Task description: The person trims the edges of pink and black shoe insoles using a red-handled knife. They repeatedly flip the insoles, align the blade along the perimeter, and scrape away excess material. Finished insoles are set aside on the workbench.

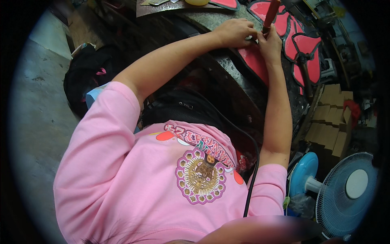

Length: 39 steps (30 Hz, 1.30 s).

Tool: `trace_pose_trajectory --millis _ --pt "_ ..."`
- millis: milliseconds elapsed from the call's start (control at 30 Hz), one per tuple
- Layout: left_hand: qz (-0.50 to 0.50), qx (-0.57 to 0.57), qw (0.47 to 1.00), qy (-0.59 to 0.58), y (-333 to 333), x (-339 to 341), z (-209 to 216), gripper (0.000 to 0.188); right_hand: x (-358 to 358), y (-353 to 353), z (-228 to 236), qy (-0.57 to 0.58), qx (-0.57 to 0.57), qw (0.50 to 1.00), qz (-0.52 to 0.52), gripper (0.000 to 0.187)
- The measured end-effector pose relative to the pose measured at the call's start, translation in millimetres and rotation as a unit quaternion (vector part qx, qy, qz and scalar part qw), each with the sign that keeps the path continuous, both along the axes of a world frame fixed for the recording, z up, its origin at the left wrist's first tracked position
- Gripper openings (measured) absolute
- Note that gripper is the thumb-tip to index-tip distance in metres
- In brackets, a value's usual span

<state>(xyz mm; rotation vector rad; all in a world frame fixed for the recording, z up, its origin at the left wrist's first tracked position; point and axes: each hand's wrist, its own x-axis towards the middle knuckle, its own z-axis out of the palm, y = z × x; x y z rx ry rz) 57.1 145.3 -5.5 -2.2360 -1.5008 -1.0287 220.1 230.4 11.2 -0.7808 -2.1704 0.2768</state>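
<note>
The right hand [270,42] is closed around the lower end of a wooden-handled tool [271,14]; the handle rises up and away from the fist, reddish-brown and slightly tilted; its working tip is hidden under the fingers and cannot be made out. The left hand [235,31] lies just beside that fist, touching it, fingers curled and pressed flat onto a red sheet piece [255,61]; whether it pinches anything small at the fingertips cannot be told. The red sheet piece sits directly beneath both hands on the dark workbench [227,71] and extends back from the grip toward the body. Beyond the grip, further red pieces with dark outlines [298,44] lie side by side on the same surface. Back from the grip, a black cable [254,162] runs down across the pink shirt [142,183]. To the outer side of the right forearm stand stacked cardboard boxes [331,118], and below them a blue and white floor fan [345,193]. On the left forearm's side a dark bag [87,75] rests on the grey floor [36,114].
</note>
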Motion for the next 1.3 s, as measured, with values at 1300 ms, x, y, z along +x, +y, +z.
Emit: trace_pose_trajectory --millis 1300 --pt "0.002 -0.01 1.0 0.005 1.2 4.8 1.7 0.02 16.6 -1.9 -8.0 0.279 -0.331 0.896 0.103 0.023"
